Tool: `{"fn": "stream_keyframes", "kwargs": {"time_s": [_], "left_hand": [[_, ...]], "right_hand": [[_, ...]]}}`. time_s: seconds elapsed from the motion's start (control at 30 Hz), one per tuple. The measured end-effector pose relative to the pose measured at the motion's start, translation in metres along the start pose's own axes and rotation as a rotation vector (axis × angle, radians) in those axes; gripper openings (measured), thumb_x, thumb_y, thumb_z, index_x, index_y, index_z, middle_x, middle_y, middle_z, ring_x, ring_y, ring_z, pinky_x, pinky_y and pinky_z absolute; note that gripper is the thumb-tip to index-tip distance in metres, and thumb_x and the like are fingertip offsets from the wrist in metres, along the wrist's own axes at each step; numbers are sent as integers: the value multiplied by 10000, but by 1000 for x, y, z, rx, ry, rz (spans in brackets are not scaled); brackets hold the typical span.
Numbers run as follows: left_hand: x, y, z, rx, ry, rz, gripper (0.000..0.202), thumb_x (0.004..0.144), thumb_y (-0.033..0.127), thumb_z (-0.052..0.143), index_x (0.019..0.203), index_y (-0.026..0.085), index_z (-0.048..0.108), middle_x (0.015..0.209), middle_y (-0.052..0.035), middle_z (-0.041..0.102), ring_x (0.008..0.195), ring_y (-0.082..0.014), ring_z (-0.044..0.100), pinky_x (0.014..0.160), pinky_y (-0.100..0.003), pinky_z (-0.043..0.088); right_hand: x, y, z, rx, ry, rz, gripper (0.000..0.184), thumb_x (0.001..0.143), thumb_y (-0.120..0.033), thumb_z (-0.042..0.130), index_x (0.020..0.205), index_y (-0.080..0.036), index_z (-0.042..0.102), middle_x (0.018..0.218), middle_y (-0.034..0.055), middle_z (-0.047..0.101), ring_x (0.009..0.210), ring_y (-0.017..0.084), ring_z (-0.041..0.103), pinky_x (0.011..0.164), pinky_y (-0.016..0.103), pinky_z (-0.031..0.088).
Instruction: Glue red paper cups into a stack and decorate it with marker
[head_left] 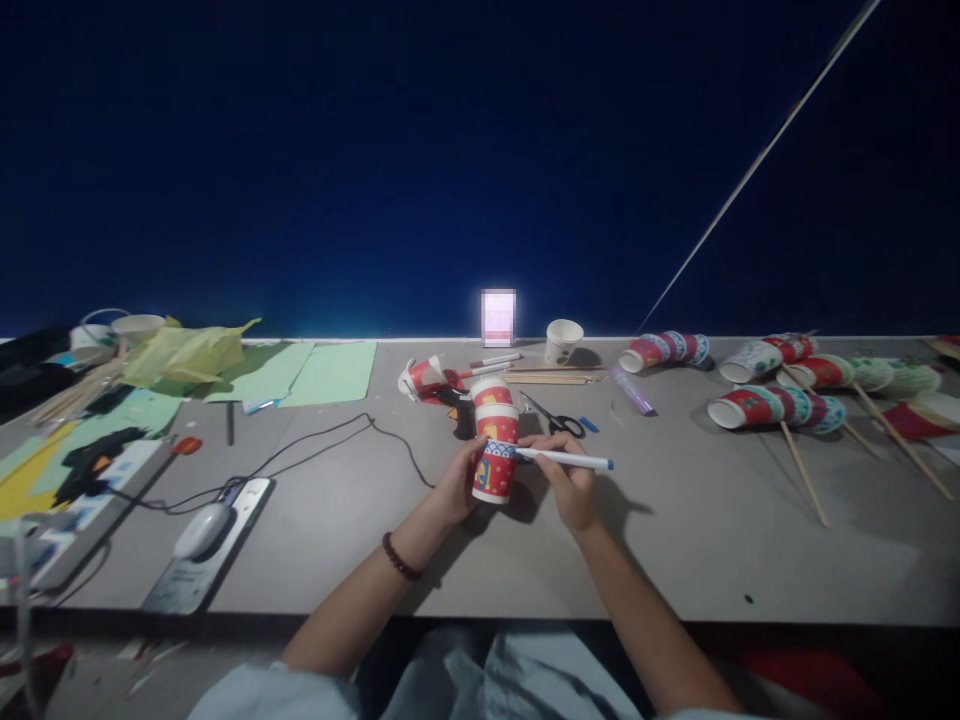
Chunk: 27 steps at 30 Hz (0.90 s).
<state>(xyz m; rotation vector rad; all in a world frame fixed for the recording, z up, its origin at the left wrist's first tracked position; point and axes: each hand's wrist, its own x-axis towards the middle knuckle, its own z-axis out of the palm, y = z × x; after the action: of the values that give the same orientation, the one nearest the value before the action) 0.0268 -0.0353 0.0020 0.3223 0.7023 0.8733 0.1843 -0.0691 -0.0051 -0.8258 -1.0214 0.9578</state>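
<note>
My left hand is wrapped round the left side of some red patterned paper cups, joined end to end and held a little above the table. A white marker pen with a blue end lies between the fingers of my right hand. The pen's front end meets the blue-and-white band on the cups; whether it touches I cannot tell. Behind my right hand lie black-handled scissors and a small blue pen cap. A black tool, partly hidden by the cups, lies behind my left hand.
Several finished-looking cup chains, some with wooden sticks, lie at right. An upright white cup and a lit screen stand at the back. Power strips, a black cable, green paper and a yellow bag occupy the left.
</note>
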Motion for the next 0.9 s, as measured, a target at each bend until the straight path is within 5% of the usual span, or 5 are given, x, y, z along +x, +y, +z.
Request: {"fn": "stream_keyframes", "kwargs": {"time_s": [0.9], "left_hand": [[-1, 3, 1, 21, 31, -5, 270, 850, 333, 627, 847, 83, 729, 722, -94, 742, 610, -185, 666, 627, -279, 515]], "right_hand": [[0, -1, 0, -27, -3, -17, 128, 837, -324, 715, 805, -240, 624, 874, 30, 750, 878, 216, 700, 830, 396, 548]]}}
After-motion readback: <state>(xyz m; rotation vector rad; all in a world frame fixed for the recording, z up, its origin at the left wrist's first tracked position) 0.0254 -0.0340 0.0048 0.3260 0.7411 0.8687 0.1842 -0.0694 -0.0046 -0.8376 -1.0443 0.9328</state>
